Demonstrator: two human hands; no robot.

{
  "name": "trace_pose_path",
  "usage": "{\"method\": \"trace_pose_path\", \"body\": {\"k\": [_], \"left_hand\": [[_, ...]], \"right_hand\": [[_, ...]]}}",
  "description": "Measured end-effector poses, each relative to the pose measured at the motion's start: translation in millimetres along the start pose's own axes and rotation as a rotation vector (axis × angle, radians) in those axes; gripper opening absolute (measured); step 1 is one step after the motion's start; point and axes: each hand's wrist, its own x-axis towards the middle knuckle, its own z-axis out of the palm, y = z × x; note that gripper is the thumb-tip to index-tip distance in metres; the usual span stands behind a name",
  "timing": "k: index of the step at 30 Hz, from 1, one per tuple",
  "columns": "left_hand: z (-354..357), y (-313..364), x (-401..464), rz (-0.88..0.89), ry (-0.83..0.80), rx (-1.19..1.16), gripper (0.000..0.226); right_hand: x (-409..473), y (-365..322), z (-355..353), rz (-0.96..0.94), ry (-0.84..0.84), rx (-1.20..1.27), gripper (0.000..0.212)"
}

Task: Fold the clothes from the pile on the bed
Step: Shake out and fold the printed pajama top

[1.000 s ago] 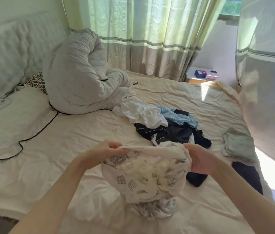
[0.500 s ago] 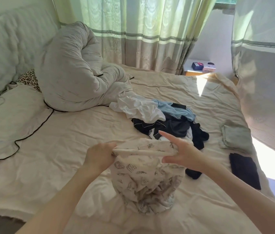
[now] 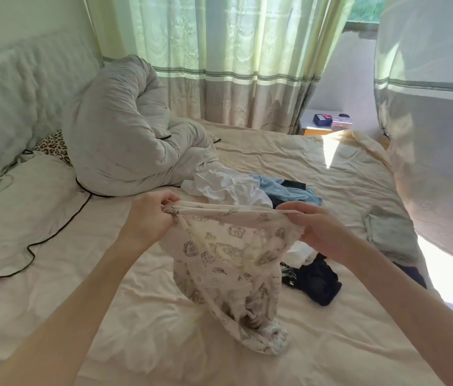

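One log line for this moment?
left hand grips cream printed garment | right hand grips opposite edge | hem on bed

Bed (image 3: 136, 330) fills the view. Bunched duvet (image 3: 125, 140) at its far left, against the headboard (image 3: 19, 101); patterned pillow (image 3: 55, 147) wedged between them. Clothes pile (image 3: 247, 188) at mid-bed, just right of the duvet. Printed garment (image 3: 230, 263) in front of the pile, top edge held up between left hand (image 3: 147, 218) and right hand (image 3: 322, 232), lower end resting on the bed. Folded cloth (image 3: 389, 235) right of the pile, near the bed's right edge. Nightstand (image 3: 322, 125) behind the far right corner, curtains (image 3: 219, 65) behind the bed.
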Motion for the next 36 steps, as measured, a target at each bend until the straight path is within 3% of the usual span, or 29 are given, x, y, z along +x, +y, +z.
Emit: {"method": "trace_pose_path", "body": {"k": [3, 6, 10, 12, 15, 17, 21, 23, 27, 30, 33, 36], "left_hand": [[4.9, -4.2, -3.8, 0.002, 0.11, 0.221, 0.02], [5.2, -10.1, -2.5, -0.102, 0.069, 0.06, 0.015], [-0.1, 0.0, 1.9, -0.338, -0.232, -0.438, 0.019], [0.4, 5.4, 5.4, -0.332, -0.28, -0.445, 0.019], [-6.8, 15.3, 11.6, -0.205, -0.272, -0.337, 0.019], [-15.6, 23.9, 16.7, -0.084, -0.243, -0.19, 0.016], [-25.4, 44.1, 24.2, 0.053, -0.069, 0.302, 0.017], [-31.6, 53.0, 26.5, 0.126, 0.058, 0.405, 0.012], [-58.9, 69.5, 36.7, 0.218, 0.4, 0.379, 0.012], [-75.4, 83.3, 44.4, 0.241, 0.605, 0.18, 0.021], [-80.7, 90.2, 52.9, 0.151, 0.42, 0.025, 0.007], [-78.5, 82.3, 55.0, 0.005, 0.198, -0.148, 0.024]], "right_hand": [[5.8, -1.5, -10.5, 0.198, -0.096, 0.504, 0.034], [5.8, -1.3, -17.6, 0.221, -0.069, 0.535, 0.037], [5.9, 7.8, -15.0, 0.11, 0.114, -0.085, 0.047], [0.4, 10.8, -3.2, -0.06, 0.09, -0.464, 0.036], [-1.5, 16.5, 8.9, -0.14, -0.017, -1.112, 0.054], [2.7, 11.0, 13.1, -0.187, 0.151, -1.312, 0.036], [13.3, -20.3, 13.3, -0.28, 0.398, -1.329, 0.023], [13.9, -47.0, 15.1, -0.33, 0.456, -1.306, 0.014], [8.8, -104.7, 17.9, -0.526, 0.598, -1.276, 0.008], [5.1, -142.6, 19.3, -0.69, 0.77, -1.181, 0.019], [9.5, -159.5, 15.0, -0.633, 0.754, -1.137, 0.028], [14.6, -151.2, 8.9, -0.498, 0.651, -1.058, 0.021]]}}
